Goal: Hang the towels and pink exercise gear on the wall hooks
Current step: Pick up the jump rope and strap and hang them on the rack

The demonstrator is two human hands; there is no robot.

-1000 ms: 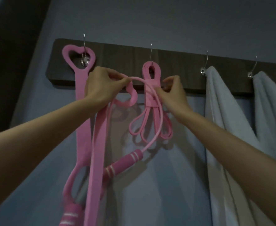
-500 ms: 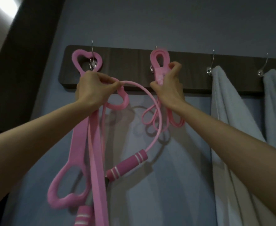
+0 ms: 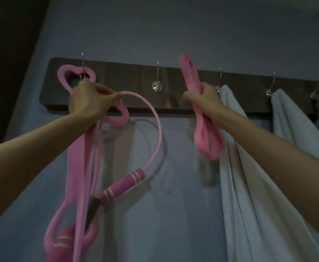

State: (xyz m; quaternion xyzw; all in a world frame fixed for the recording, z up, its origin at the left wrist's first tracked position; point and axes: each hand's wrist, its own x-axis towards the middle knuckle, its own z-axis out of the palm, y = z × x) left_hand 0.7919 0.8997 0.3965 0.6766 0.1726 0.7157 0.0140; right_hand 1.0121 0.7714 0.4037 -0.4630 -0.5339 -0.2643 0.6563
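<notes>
The left hand (image 3: 88, 103) is closed around the cord of the jump rope (image 3: 124, 184) and a long pink strap (image 3: 77, 167). The strap's heart loop sits on the hook (image 3: 82, 62) at the left end of the board (image 3: 126, 78). The right hand (image 3: 202, 100) grips a folded pink band (image 3: 204, 138) in front of the board's middle, just beside a hanging white towel (image 3: 253, 176).

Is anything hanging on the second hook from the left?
No, the second hook is bare; the right hand holds the pink band bundle.

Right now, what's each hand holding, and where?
Left hand pinches the jump rope by its cord; right hand grips the bundled resistance band at mid-length.
</notes>
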